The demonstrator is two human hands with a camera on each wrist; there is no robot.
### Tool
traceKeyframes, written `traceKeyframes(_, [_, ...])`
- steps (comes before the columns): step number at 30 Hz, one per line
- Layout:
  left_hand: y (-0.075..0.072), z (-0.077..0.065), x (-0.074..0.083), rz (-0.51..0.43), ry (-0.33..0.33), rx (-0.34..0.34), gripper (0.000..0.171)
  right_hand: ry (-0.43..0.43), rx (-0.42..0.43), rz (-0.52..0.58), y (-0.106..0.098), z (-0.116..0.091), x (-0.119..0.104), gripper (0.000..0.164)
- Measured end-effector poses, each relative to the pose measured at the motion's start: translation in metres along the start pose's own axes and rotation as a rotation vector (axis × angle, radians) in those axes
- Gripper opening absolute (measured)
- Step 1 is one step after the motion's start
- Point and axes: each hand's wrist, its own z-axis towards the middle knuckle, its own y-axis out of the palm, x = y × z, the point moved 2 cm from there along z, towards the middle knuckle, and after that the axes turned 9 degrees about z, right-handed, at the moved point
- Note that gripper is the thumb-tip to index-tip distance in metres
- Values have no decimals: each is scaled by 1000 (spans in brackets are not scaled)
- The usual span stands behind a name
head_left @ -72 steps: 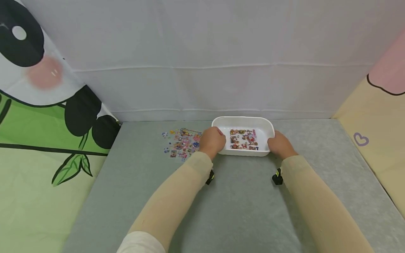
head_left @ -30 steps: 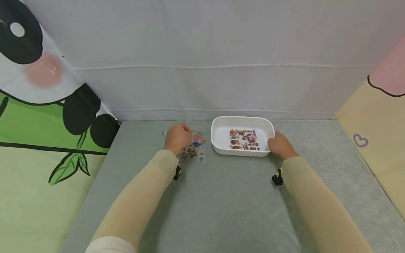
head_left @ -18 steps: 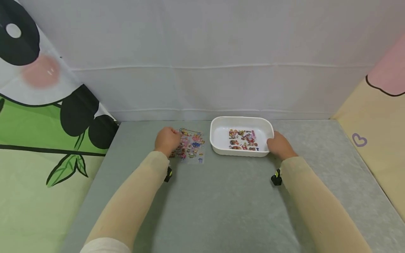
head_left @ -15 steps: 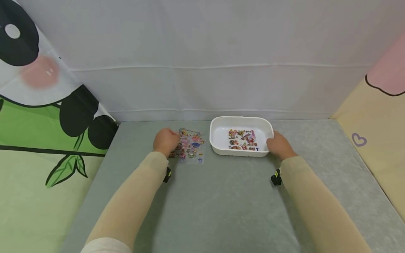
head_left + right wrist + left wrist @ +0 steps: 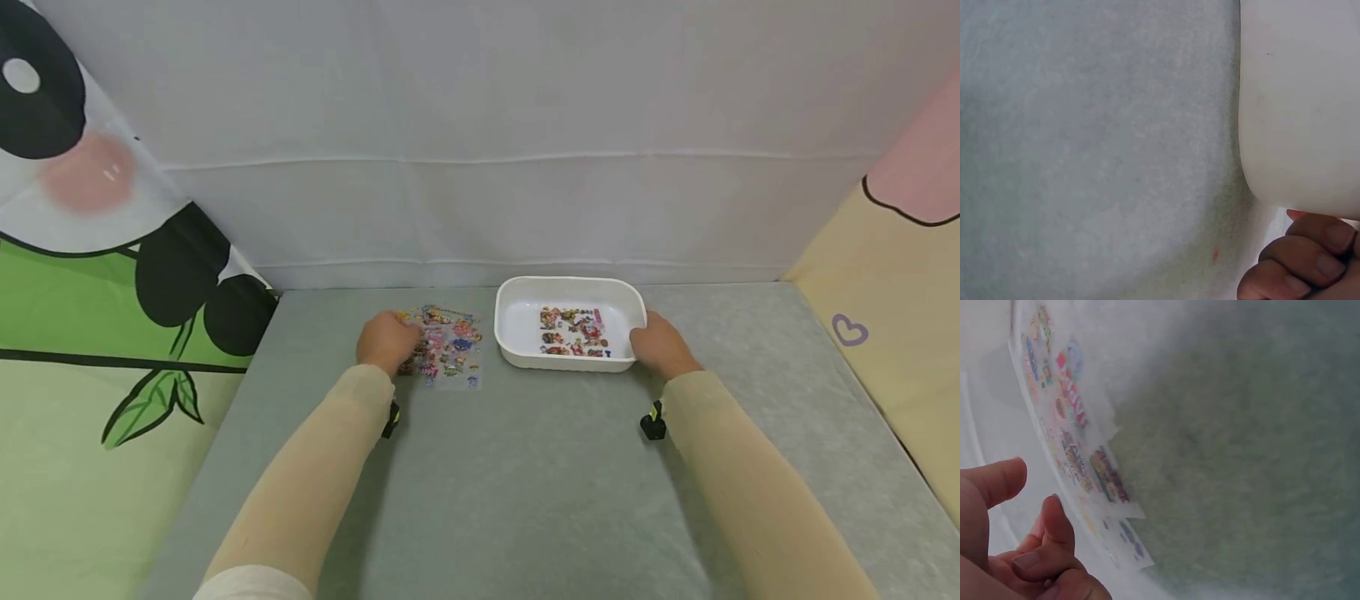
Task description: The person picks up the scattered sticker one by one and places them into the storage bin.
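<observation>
Clear sticker sheets (image 5: 457, 362) with small colourful cartoon figures lie loosely overlapped on the grey table, left of a white plastic tray (image 5: 566, 364). My left hand (image 5: 386, 342) is over their left side and hides part of them. In the left wrist view its thumb (image 5: 1007, 480) and forefinger stand apart beside the sheets (image 5: 1075, 459), with nothing between them. Another sheet of stickers (image 5: 573, 332) lies flat inside the tray. At the tray's right end my right hand (image 5: 663, 346) grips the rim, its fingers curled against the wall in the right wrist view.
Behind the tray rises a white cloth wall (image 5: 465, 208), close to its far side. A panda-print cloth (image 5: 67, 275) hangs at the left and a cream and pink cloth (image 5: 892, 308) at the right. Grey table surface (image 5: 525, 483) extends between the forearms.
My left hand has left the tray's left end and moved left to the sticker sheets, lately shifting a little further left and nearer. My right hand has stayed at the tray.
</observation>
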Motion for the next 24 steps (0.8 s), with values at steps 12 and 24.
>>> traceKeyframes(12, [15, 5, -6, 204, -4, -35, 54, 1, 0, -12, 0, -1, 0, 61])
traceKeyframes(24, [18, 7, -7, 203, -39, -56, 41, -6, 2, -19, 0, -1, 1, 61])
